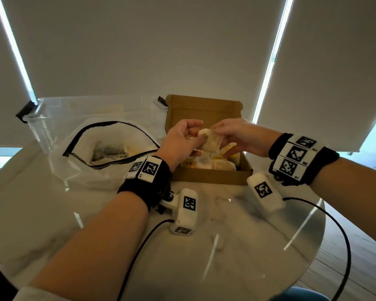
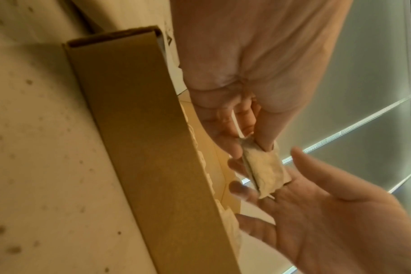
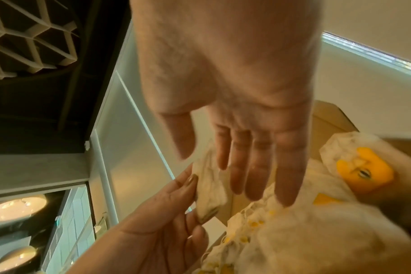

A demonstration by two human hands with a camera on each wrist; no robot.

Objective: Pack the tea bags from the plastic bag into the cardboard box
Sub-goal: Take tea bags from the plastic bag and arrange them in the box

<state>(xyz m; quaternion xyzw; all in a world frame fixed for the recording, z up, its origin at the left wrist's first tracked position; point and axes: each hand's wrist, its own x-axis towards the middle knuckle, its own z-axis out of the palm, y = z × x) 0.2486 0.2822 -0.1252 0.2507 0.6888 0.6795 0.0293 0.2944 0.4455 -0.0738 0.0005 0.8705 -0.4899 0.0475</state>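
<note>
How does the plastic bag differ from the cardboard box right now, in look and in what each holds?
The plastic bag is soft, whitish and see-through with a dark zip edge; the cardboard box is stiff, brown and opaque. The bag lies slumped to the left of the box, which sits square with its lid raised. The bag shows a few tea bags deep inside; the box shows a fuller layer. Both are open and rest on the table.

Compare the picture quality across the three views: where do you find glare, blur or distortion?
Head view: bright window strips bow outward and streak the glossy table. Left wrist view: warm cast, soft cardboard box. Right wrist view: the right hand and boxed tea bags smear.
</note>
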